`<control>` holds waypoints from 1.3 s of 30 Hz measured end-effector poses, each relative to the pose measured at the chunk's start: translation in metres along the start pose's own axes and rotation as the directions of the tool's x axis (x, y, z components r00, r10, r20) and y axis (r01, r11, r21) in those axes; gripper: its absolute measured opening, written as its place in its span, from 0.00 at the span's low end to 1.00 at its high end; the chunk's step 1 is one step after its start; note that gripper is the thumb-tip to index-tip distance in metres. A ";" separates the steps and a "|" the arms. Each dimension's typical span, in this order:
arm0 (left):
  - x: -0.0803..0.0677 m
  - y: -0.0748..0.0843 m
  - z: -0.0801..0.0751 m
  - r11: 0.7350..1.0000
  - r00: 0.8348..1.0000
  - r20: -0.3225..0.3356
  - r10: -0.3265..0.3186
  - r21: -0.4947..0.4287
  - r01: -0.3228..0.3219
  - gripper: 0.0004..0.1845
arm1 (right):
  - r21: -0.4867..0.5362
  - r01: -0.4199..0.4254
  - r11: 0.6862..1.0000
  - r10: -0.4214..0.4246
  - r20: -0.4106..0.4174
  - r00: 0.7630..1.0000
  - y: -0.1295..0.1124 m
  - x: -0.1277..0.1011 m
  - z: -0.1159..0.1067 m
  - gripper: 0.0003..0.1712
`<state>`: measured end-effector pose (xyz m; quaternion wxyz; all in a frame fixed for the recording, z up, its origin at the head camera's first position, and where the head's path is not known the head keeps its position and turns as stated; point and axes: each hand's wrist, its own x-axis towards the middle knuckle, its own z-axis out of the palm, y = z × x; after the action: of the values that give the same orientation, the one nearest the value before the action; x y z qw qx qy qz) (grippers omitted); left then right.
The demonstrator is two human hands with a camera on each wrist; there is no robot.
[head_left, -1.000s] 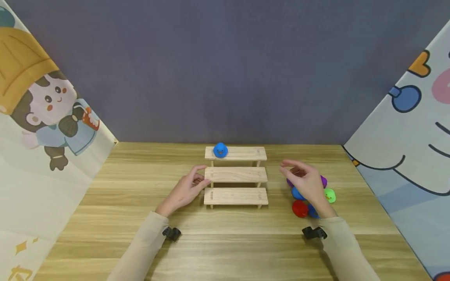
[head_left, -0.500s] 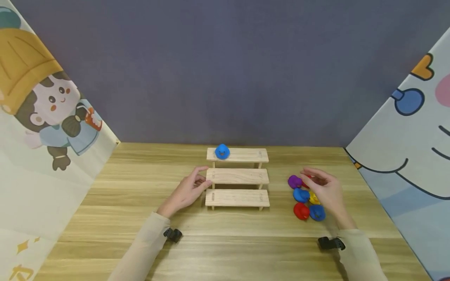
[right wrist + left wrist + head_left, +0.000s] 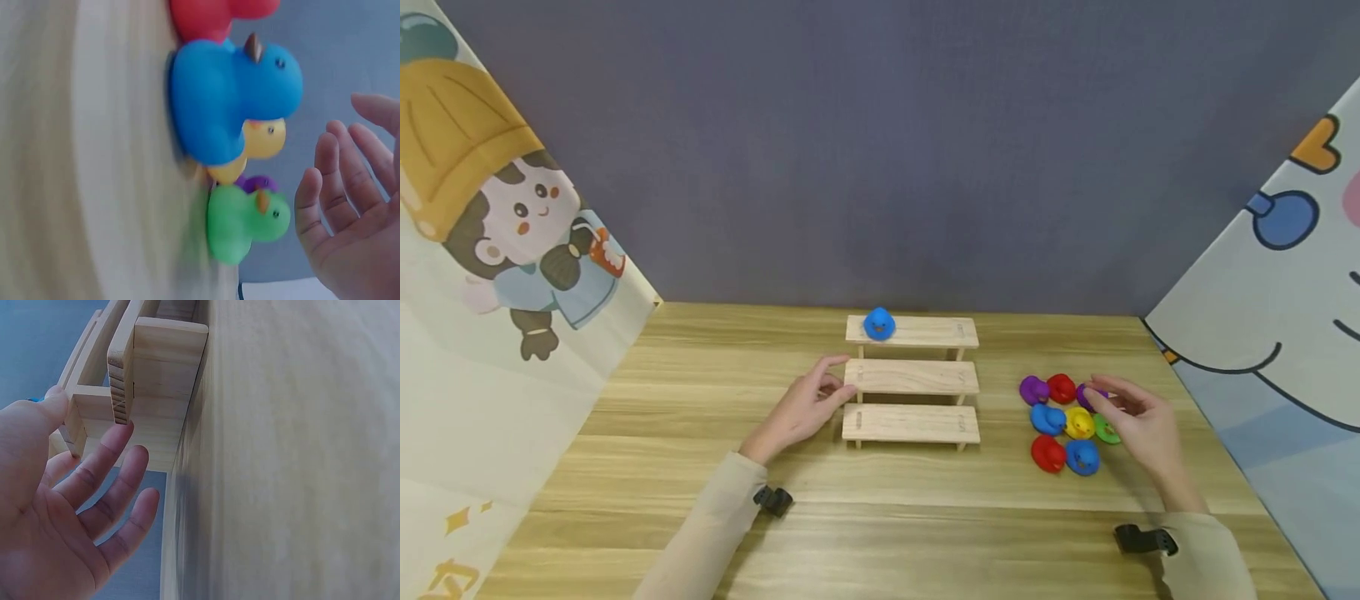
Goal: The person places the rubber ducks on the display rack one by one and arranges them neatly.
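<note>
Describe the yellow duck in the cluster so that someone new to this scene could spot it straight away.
Start at the three-tier wooden stand in the middle of the table, then look to its right, where small rubber ducks huddle by the right hand. The yellow duck sits in the middle of that huddle, between a blue duck and a green duck. It is the only yellow one.
</note>
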<state>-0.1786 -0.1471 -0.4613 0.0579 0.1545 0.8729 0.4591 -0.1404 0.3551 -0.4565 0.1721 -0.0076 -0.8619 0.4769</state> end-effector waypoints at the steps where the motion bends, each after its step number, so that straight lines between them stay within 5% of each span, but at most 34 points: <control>1: 0.000 0.000 0.000 1.000 1.000 0.001 0.002 -0.001 -0.002 0.34 | -0.001 -0.009 1.000 0.009 0.001 1.000 0.001 -0.001 -0.003 0.20; 18: 0.000 -0.002 0.000 0.999 0.999 0.003 0.037 0.001 -0.037 0.34 | -0.118 -0.140 0.983 0.146 0.045 0.988 0.018 -0.013 -0.033 0.30; 27: 0.000 -0.001 0.003 1.000 0.999 0.012 0.031 0.000 -0.031 0.33 | -0.197 -0.208 0.958 0.238 0.144 0.961 0.027 -0.014 -0.040 0.35; 34: 0.001 -0.002 0.002 1.000 1.000 0.008 0.027 -0.003 -0.027 0.34 | -0.258 -0.271 0.927 0.336 0.259 0.906 0.033 -0.013 -0.040 0.42; 39: 0.000 -0.002 0.001 1.000 1.000 0.012 0.021 -0.004 -0.021 0.34 | -0.300 -0.262 0.917 0.348 0.281 0.894 0.034 -0.012 -0.040 0.44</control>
<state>-0.1792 -0.1472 -0.4630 0.0586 0.1665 0.8700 0.4605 -0.1218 0.4048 -0.4687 -0.0542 -0.0862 -0.9201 0.3781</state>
